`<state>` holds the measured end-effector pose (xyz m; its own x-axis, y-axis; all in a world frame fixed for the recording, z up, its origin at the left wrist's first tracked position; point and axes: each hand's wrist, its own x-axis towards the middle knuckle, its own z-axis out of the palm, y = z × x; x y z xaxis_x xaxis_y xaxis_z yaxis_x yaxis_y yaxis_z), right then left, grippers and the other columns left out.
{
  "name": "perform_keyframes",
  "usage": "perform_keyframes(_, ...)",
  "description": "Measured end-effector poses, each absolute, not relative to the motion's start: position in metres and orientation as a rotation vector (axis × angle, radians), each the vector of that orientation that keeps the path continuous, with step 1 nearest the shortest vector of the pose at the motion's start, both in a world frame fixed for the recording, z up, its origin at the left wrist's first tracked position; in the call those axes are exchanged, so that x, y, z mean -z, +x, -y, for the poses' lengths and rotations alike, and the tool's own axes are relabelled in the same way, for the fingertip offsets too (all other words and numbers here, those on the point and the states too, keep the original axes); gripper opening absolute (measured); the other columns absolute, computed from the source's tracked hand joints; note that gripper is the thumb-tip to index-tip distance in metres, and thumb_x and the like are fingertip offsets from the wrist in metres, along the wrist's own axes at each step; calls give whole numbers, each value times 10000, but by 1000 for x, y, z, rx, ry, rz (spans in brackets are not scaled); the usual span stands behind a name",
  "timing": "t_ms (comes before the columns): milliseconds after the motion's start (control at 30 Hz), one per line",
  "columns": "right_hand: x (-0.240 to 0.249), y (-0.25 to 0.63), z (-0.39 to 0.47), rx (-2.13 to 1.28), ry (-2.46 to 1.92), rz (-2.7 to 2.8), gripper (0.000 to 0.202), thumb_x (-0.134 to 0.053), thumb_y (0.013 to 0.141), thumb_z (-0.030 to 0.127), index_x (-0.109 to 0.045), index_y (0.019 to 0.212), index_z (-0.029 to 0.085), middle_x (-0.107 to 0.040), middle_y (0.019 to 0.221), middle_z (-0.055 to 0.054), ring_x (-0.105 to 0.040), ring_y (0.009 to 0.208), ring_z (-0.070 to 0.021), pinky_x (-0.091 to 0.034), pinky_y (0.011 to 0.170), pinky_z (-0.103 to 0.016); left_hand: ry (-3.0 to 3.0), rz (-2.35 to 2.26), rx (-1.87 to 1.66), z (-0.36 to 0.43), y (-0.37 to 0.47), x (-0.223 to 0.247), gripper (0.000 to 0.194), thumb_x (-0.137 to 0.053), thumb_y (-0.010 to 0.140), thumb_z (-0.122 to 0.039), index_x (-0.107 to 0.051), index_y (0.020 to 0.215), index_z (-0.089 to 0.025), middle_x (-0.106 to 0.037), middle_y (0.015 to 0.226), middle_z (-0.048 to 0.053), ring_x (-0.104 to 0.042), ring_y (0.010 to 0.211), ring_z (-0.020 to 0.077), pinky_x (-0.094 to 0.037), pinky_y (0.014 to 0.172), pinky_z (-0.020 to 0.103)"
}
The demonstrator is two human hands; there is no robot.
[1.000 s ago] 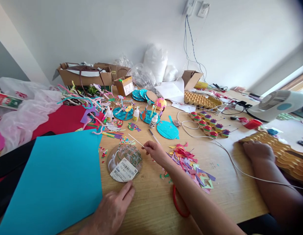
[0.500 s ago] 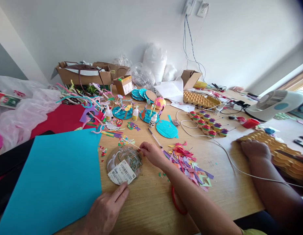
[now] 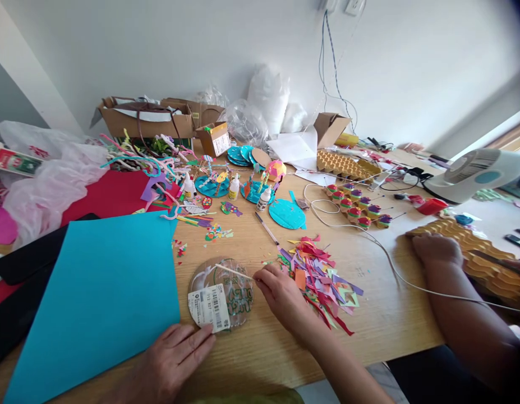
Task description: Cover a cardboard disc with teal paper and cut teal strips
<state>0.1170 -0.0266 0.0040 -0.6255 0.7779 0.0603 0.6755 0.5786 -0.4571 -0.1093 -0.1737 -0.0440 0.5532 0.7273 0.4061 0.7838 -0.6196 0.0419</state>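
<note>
Right hand [image 3: 282, 297] pinches white stick [image 3: 234, 271] over round disc [image 3: 221, 278], apparently touching; left hand [image 3: 173, 353], ungripped, flat, steadies label edge [image 3: 208, 308]. Stick work calls for steady disc.

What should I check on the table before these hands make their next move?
1. Left hand at the round disc's near edge: ok.
2. White stick held in the right hand: ok.
3. Stick touching the disc: cannot tell; it reaches over it.
4. Disc's top uncovered: not ok, a printed label covers part.
5. Blue paper apart from the disc: ok.
6. Other person's fist away from the disc: ok.
</note>
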Motion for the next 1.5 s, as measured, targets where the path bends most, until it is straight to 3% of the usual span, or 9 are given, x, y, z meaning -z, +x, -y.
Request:
perform_keyframes(333,2,95,53,-341,-1156,2786,178,-472,825,119,-598,874,235,-553,828,-13,-483,744,-139,-293,584,-213,-2615,1194,487,178,-113,45,392,-249,918,-132,-571,1137,-167,-623,1154,42,-518,1006,196,-409,831,307)
perform_keyframes(800,11,110,38,-558,-1443,2497,218,-418,858,142,-620,914,203,-570,841,-45,-533,765,-145,-363,639,-216,-2622,1188,544,176,-114,49,403,-265,887,-107,-576,1132,-182,-633,1141,37,-530,1000,184,-433,824,279)
perform_keyframes(1100,9,118,42,-656,-1183,2658,251,-395,873,140,-628,935,210,-551,802,-34,-517,715,-123,-359,620,-198,-2629,1257,551,178,-114,53,401,-293,870,-92,-538,1175,-180,-615,1167,49,-518,1042,180,-412,871,274)
perform_keyframes(1500,8,101,35,-506,-1142,2773,223,-422,843,121,-621,879,215,-548,828,-27,-496,712,-125,-329,593,-196,-2636,1266,512,178,-112,49,398,-284,871,-92,-546,1160,-172,-608,1177,45,-518,1031,195,-411,847,302)
